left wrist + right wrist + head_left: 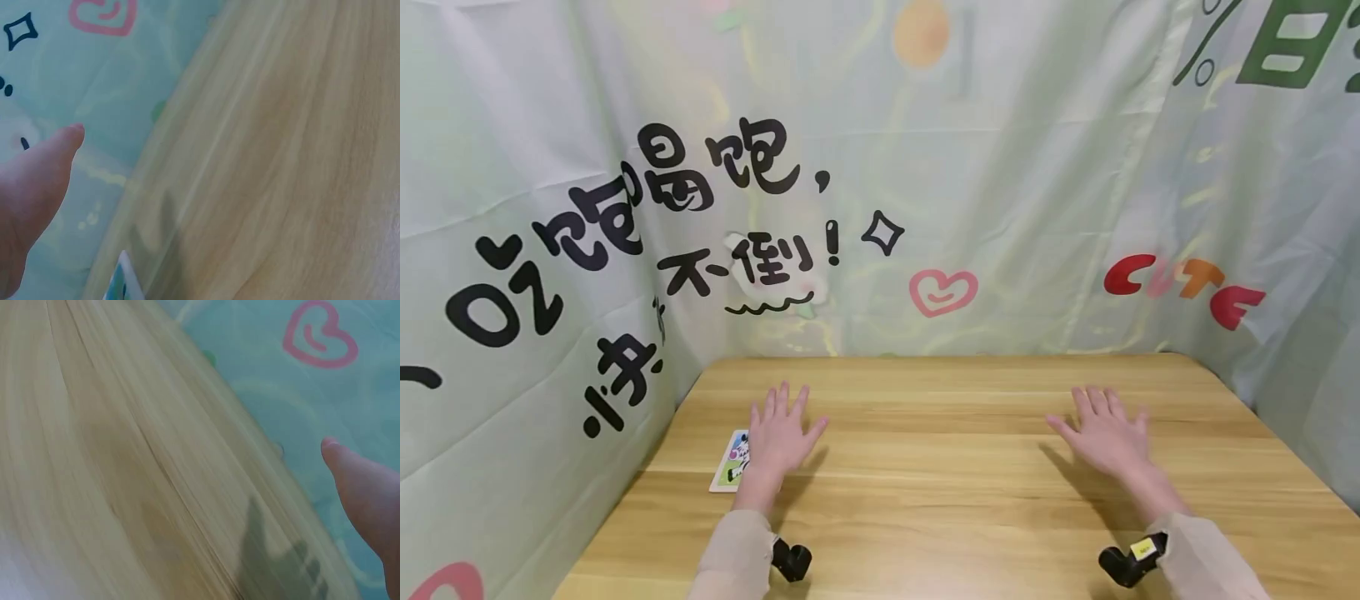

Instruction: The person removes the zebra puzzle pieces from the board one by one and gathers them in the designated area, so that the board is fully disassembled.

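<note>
Fingers spread and straight, the left hand hovers over the left part of the wooden table, its shadow falling to the right. Partly covered by that hand is a flat rectangular card or puzzle with a white border and a black-and-white cartoon animal on green and blue. One corner of the same picture card shows at the bottom of the left wrist view. On the right side, the right hand is also held with fingers spread, above bare wood and holding nothing. Only its thumb appears in the right wrist view.
The light wooden table reaches back to a pale printed curtain with black lettering, a pink heart and the word CUTE. The curtain also runs along the left and right sides. Black wrist cameras stick out at both sleeves.
</note>
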A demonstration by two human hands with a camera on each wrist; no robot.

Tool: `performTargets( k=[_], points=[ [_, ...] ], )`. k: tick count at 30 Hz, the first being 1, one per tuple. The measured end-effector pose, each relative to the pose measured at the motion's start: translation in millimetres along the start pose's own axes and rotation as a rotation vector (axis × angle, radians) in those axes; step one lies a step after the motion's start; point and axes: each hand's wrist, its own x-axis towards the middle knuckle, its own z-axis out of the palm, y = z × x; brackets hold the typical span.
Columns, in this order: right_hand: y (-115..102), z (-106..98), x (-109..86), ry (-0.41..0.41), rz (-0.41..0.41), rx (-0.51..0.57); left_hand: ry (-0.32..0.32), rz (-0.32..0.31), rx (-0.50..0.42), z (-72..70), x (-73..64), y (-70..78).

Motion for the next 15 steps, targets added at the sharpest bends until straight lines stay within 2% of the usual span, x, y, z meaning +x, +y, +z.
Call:
performTargets(
  k=[5,10,12,15],
  points=[
    [-28.3,2.4,6.2,0.029,-0.009,0.113,0.038,-0.002,-0.087,-8.2,-5.2,-10.5],
    [-69.6,14.2,14.4,0.079,-0.077,0.291,0.038,-0.026,-0.165,-14.5,-15.0,-32.9],
    [-90.3,19.3,17.6,0.075,-0.112,0.381,0.033,-0.052,-0.216,-17.8,-19.9,-43.8],
    [-124.4,27.2,20.2,0.029,-0.148,0.506,0.020,-0.126,-0.335,-24.0,-29.7,-60.3]
  ],
)
